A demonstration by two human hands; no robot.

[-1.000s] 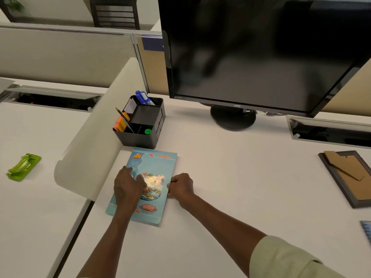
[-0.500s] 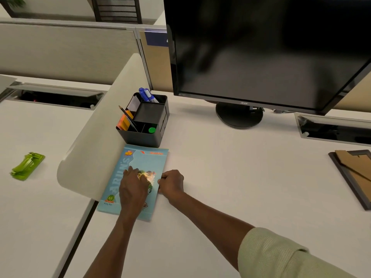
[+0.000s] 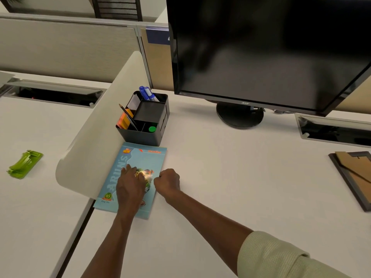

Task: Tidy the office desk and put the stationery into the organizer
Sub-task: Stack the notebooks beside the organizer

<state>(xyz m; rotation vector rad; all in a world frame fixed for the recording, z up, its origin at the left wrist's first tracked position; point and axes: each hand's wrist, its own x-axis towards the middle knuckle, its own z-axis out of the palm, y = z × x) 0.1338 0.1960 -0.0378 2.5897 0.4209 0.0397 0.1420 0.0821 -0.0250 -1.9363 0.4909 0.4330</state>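
1. The left hand (image 3: 131, 186) lies palm down on the cover of the blue notebook (image 3: 131, 177), its fingers (image 3: 128, 170) straight and pressed flat on the printed picture.
2. The right hand (image 3: 167, 182) is curled into a loose fist at the notebook's right edge; whether its fingertips pinch the edge cannot be told, as they are tucked under the knuckles.
3. The notebook lies flat on the white desk (image 3: 230, 177), its top edge just in front of the black desk organizer (image 3: 143, 125) and its left edge against the curved cream divider (image 3: 94, 149).
4. The organizer holds blue markers (image 3: 146, 93) in the back compartment, a pencil (image 3: 128, 117) and orange items in the left one, and a green-capped item (image 3: 152, 129) at the front.
5. A black Acer monitor (image 3: 261, 53) stands behind on a round base; a picture frame (image 3: 355, 175) lies face down at the far right.
6. A green stapler (image 3: 25, 163) sits on the neighbouring desk, well apart, beyond the divider.
7. Both forearms reach forward from the lower edge, the right one in a pale green sleeve (image 3: 281, 257).
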